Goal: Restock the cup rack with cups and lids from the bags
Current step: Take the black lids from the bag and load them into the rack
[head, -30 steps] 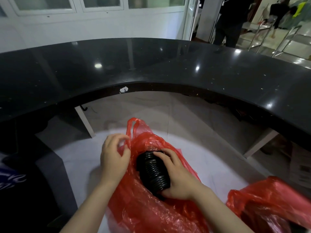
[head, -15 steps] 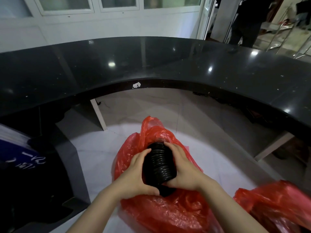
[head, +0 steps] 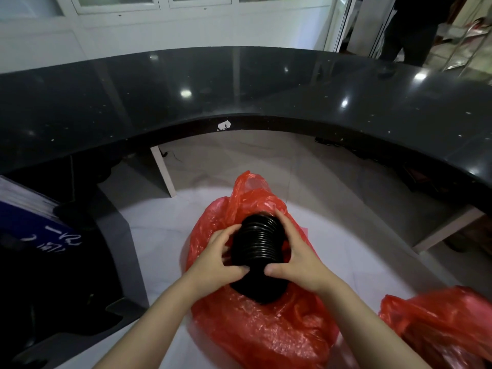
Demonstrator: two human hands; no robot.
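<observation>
1. Right now I see both hands closed around a stack of black lids (head: 257, 242), which lies on its side at the mouth of a red bag (head: 266, 331).
2. My left hand (head: 215, 258) curls on the stack's left side, fingers spread over the ribbed rims, thumb pressed on the near end; that grip is grasping the lids.
3. My right hand (head: 295, 258) wraps the right side, fingers reaching along the far end, thumb meeting the near end just beside the left thumb; that grip is also grasping the lids.
4. The stack's lower end still sits inside the crumpled plastic, and the upper end pokes out toward the bag's raised handle.
5. The bag rests on a pale surface below a curved, glossy black counter (head: 239, 86), which arcs across the whole view.
6. A second red bag (head: 439, 326) lies at the lower right, well apart from the first, and I cannot tell what it contains.
7. A white chip (head: 224, 125) marks the counter's inner edge.
8. A person's dark-trousered legs (head: 411, 30) stand beyond the counter at the upper right.
</observation>
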